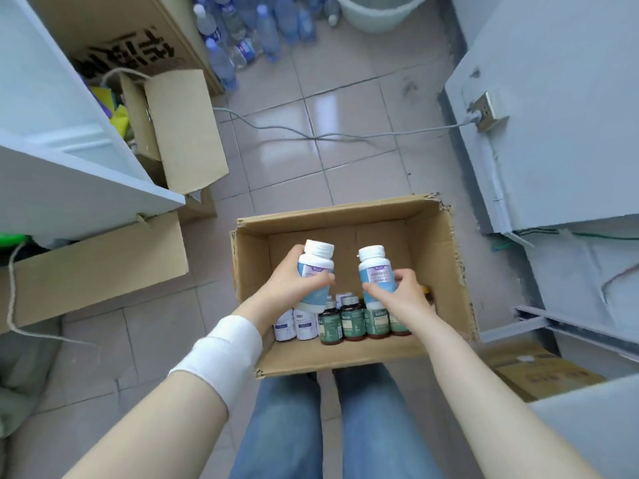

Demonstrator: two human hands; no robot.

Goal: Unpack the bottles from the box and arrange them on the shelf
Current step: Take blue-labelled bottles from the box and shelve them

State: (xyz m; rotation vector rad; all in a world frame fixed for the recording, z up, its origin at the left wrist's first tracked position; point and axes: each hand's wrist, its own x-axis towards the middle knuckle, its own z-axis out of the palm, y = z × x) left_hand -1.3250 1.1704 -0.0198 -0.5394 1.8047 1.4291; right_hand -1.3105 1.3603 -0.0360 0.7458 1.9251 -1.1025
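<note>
An open cardboard box sits on the tiled floor in front of my legs. My left hand grips a white bottle with a blue label above the box. Just to its right, my right hand grips a second white bottle of the same kind. Both bottles are upright, caps up. Below them, at the box's near wall, stand several brown bottles with green labels and white bottles with dark labels. A white shelf juts in at the left.
Open cardboard boxes crowd the floor at the left under the shelf. Plastic water bottles and a pale bucket stand at the far wall. A grey cable crosses the tiles to a wall socket. Another carton lies at the right.
</note>
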